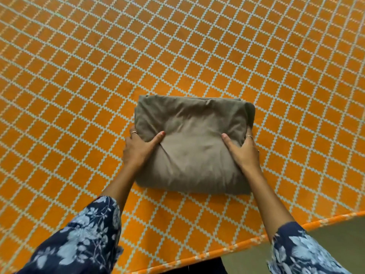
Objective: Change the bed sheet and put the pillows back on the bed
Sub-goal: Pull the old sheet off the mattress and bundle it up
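The scene is lit evenly and brightly, with only soft shadows cast. Grid lines are bowed by wide-angle distortion; edges are slightly blurred.

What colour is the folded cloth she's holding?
The folded cloth is plain greyish-brown, with no pattern; the head view shows it clearly.

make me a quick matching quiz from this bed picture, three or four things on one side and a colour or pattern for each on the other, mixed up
Column one:
1. folded sheet
2. bed cover
3. sleeve
4. ring

Column two:
a. navy with pale flowers
b. plain olive-brown
c. thin and gold-toned
d. orange with a white lattice

Pairs: 1-b, 2-d, 3-a, 4-c

The left hand and right hand grip the folded sheet at its two sides.
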